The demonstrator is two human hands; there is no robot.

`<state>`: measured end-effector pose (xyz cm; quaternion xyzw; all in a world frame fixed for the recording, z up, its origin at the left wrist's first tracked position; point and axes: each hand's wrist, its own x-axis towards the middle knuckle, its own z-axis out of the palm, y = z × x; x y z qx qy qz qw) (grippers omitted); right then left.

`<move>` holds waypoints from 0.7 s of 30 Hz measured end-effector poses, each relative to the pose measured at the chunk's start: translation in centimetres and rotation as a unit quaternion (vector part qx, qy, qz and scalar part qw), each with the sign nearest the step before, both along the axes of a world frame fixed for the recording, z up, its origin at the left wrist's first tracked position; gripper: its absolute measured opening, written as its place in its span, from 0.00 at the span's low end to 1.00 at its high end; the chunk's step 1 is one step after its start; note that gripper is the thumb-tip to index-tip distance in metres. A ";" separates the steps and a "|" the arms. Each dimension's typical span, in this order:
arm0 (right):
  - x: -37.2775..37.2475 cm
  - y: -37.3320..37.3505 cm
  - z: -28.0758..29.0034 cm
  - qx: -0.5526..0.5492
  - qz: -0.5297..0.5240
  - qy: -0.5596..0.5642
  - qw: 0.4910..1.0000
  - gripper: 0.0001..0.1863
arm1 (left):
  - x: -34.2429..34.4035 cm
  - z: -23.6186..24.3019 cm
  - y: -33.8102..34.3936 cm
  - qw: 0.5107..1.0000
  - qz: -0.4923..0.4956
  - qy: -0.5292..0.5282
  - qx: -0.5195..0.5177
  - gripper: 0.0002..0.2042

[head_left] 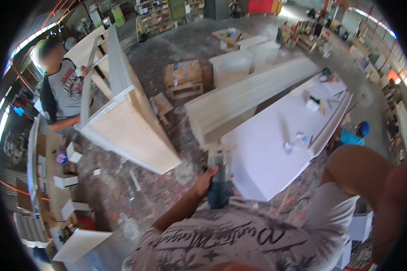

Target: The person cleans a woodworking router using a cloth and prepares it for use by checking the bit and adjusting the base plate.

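Observation:
In front of my shirt, my left hand [207, 179] is closed around a trim router [219, 183] with a dark teal body and a greyish upper part. The router stands upright, its flat end toward a long wood-grain panel piece [253, 97]. Right beside it lies a large white panel [271, 153] with small items on top. My right arm [357, 169] is raised and bent at the right rim. The hand at its end does not show; only blurred skin close to the camera is seen.
At left, a person in a grey shirt [70, 86] holds a tall pale wooden cabinet frame [131, 131]. Another person in a blue cap [364, 128] is low behind the white panel. Pallets with a box [184, 77] and white cabinets [233, 65] stand farther off. Scraps litter the floor.

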<state>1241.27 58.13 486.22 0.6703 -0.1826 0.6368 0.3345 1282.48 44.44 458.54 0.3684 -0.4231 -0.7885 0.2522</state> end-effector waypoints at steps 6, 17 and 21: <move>-2.0 -1.3 1.4 0.046 -0.058 -0.031 0.997 0.28 | 4.4 -3.6 -1.9 0.999 0.037 0.011 -0.025 0.26; -2.7 -1.8 3.4 0.079 -0.127 -0.043 0.988 0.29 | -1.4 0.2 -7.2 0.998 0.069 -0.005 0.003 0.27; -2.4 -2.6 2.3 0.078 -0.131 -0.037 0.988 0.29 | -1.0 -1.4 -7.8 0.997 0.076 -0.004 0.007 0.27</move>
